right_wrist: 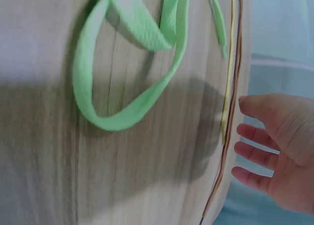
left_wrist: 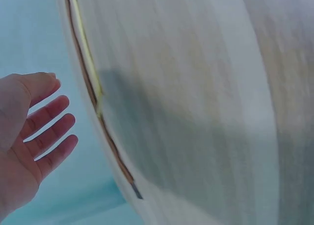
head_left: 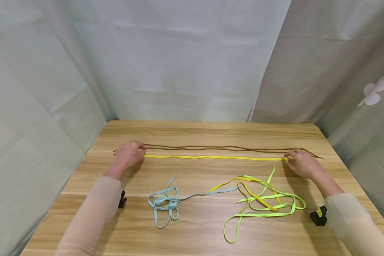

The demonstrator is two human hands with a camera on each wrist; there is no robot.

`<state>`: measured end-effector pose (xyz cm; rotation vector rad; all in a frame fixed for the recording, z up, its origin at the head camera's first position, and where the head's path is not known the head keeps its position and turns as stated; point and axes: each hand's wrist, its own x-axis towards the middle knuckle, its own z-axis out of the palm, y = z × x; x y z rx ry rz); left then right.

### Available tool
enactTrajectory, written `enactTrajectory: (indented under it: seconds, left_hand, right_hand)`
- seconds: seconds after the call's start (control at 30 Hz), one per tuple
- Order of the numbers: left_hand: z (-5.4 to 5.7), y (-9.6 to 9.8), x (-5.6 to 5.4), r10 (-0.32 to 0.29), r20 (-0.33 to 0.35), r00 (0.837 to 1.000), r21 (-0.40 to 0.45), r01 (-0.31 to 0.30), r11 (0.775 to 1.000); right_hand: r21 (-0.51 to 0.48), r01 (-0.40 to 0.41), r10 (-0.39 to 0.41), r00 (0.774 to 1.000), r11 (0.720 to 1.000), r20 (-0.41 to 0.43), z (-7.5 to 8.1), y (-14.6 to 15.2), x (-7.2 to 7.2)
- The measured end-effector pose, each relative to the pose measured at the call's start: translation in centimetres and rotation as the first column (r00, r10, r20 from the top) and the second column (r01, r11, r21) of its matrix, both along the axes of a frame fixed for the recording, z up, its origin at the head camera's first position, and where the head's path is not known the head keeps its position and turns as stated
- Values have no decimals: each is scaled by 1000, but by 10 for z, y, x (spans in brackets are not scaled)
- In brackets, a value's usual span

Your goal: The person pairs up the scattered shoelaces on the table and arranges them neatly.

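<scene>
A yellow shoelace [head_left: 211, 157] lies stretched nearly straight across the table, just in front of two thin brown laces [head_left: 192, 147]. My left hand [head_left: 129, 153] is over its left end. In the left wrist view, the fingers [left_wrist: 51, 132] are loosely extended, and the yellow lace's tip [left_wrist: 99, 110] lies on the wood apart from them. At the opposite end is my right hand [head_left: 302, 163]. Its fingers [right_wrist: 257, 156] are spread and relaxed in the right wrist view, holding nothing, while the yellow lace [right_wrist: 227, 102] lies beside the brown ones [right_wrist: 234, 87].
Nearer the front, a light blue lace [head_left: 164, 202] lies bunched, one length reaching right to another yellow lace [head_left: 252, 193]. That one tangles with bright green laces [head_left: 275, 214]. Pale curtains [head_left: 179, 71] hang behind and beside the wooden table [head_left: 192, 234].
</scene>
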<state>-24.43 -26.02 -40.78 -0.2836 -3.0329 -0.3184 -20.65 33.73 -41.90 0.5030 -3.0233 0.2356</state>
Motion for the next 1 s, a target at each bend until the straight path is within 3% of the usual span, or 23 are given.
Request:
enactTrajectory:
  seconds: [0.27,0.5,0.77,1.0]
  left_hand:
    - [11,26,5,-108,-66,992,-15,108,994]
    - [13,47,11,-202,-123,972,-48,197,979]
    - [11,76,17,-324,-137,936,-101,312,945]
    - [7,106,22,-433,-156,888,-138,414,900]
  right_hand:
    - [-2,-58,57,995,998,-76,8,-19,12]
    - [-16,-149,145,978,989,-148,5,-36,21]
    - [-24,-225,213,950,974,-227,-1,-53,33]
    - [-20,-304,286,915,953,-284,-3,-70,42]
